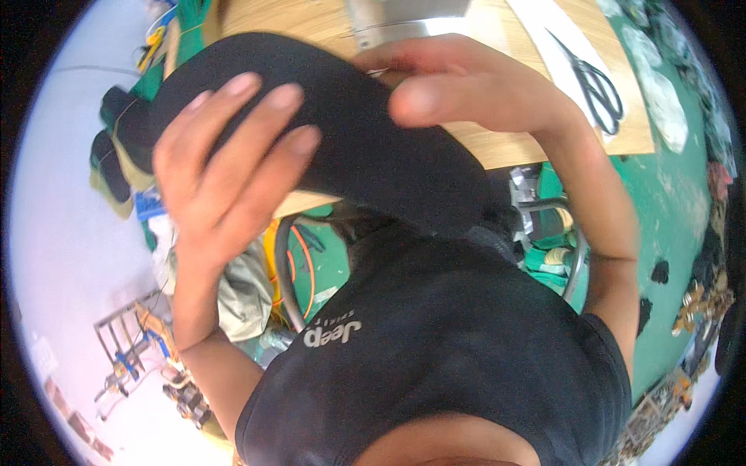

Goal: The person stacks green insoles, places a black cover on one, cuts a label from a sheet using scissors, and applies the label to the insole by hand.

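Black, matte, round-ended long piece (357,140) overhangs the pale wood-grain table's (311,17) near edge. Bare left hand (221,167) spread over it; bare right hand (486,89) half-curled, contact unclear. Likely positioning; next calls for steady right-hand hold.

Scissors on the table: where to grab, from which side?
Probably by the looped handles of the scissors, the right hand coming from the near right: the loops lie toward the person by the table's near right corner, while the narrow blades point away over the white strip.
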A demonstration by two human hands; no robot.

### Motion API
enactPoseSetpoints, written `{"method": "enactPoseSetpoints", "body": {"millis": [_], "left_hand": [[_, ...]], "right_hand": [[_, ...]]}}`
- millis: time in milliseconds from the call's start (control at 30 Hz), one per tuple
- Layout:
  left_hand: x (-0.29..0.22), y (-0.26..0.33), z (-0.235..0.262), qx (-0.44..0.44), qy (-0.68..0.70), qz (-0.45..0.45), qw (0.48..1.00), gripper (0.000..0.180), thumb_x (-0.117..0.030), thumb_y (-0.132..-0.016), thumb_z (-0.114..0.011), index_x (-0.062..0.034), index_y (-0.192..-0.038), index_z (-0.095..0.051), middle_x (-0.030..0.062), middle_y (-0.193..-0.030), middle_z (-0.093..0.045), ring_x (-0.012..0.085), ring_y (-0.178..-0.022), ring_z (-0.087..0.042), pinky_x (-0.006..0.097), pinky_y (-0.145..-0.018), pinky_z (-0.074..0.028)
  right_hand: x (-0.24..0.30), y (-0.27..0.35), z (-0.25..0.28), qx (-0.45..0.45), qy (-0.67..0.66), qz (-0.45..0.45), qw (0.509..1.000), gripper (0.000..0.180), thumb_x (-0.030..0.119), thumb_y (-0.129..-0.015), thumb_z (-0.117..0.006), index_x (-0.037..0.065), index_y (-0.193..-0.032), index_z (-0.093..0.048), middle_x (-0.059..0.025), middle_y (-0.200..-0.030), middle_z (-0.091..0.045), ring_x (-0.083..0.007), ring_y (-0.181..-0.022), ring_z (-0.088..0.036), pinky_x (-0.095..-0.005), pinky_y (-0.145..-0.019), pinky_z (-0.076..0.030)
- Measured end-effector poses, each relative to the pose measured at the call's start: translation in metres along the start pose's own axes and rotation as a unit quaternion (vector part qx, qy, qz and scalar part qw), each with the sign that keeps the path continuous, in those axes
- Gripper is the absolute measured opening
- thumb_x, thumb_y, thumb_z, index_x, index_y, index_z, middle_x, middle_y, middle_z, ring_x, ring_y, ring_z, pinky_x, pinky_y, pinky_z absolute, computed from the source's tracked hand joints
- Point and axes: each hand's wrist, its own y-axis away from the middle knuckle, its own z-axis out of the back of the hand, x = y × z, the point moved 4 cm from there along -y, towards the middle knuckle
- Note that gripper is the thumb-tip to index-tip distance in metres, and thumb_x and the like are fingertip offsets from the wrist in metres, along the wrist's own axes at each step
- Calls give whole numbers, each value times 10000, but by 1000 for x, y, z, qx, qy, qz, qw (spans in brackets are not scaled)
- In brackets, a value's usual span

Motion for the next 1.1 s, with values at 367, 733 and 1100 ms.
{"method": "enactPoseSetpoints", "body": {"millis": [367, 733, 1100], "left_hand": [[37, 57, -54, 351, 342, 243, 837, 744, -205, -567, -803, -65, -1244, -529, 191, -1191, -583, 356, -1119, -557, 404, -946, -428], [35, 47, -55, 161, 312, 227, 909, 708, -193, -569, -763, -107, -1238, -549, 156, -1097, -622, 360, -972, -595, 399, -841, -480], [32, 106, -75, 20, 402, 384, 831, 701, -146, -597, -832, -39, -1233, -555, 112, -1138, -612, 208, -1032, -595, 300, -886, -456]], "right_hand": [[-11, -2, -47, 56, 419, 193, 886, 695, 326, -706, -756, -1, -1245, -463, -189, -1087, -549, -350, -1048, -509, -420, -906, -422], [-11, 12, -32, -65, 482, 130, 864, 713, 284, -641, -786, 26, -1231, -478, -178, -1077, -552, -369, -1038, -516, -433, -863, -440], [-31, 14, 2, -115, 449, 103, 880, 779, 234, -603, -821, 62, -1275, -467, -174, -1062, -569, -363, -982, -555, -409, -853, -457]]}}
